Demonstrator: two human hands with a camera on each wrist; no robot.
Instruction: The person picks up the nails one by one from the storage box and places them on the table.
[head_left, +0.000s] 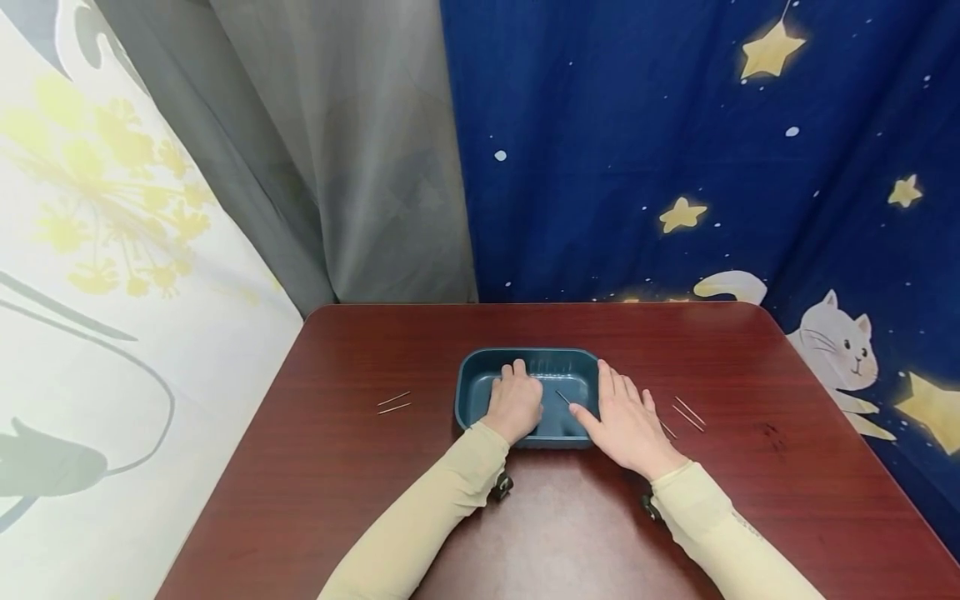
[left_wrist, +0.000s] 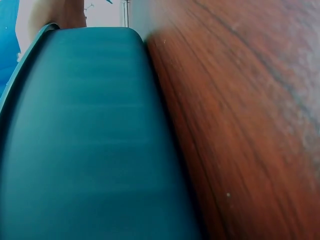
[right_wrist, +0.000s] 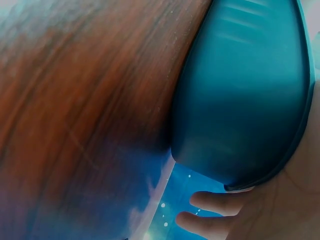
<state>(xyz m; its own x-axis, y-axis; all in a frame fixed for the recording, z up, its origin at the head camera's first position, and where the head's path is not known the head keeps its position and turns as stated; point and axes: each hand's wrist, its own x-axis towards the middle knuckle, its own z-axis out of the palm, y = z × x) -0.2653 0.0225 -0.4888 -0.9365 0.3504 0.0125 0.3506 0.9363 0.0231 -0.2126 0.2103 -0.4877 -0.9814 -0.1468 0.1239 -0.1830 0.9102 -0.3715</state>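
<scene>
A dark teal rectangular tray point(head_left: 577, 353) stands on the table, its long side towards me. My left hand point(head_left: 515, 406) reaches down into the left half of the tray; its fingertips are partly hidden, and whether they pinch anything does not show. Across the right rim rests my right hand point(head_left: 628, 425), fingers straight and pointing away, thumb reaching over the inside. A thin metal rod point(head_left: 562, 397) lies in the tray by the right thumb tip. Both wrist views show mostly the tray's outer wall point(left_wrist: 95, 130), and the right wrist view also shows fingers point(right_wrist: 215, 204) past its corner.
Two thin metal rods point(head_left: 393, 407) lie on the dark red wooden table point(head_left: 337, 483) left of the tray. Several similar rods point(head_left: 687, 417) lie to the right, one partly behind the right hand. Grey and blue curtains point(head_left: 600, 167) hang behind the table's far edge.
</scene>
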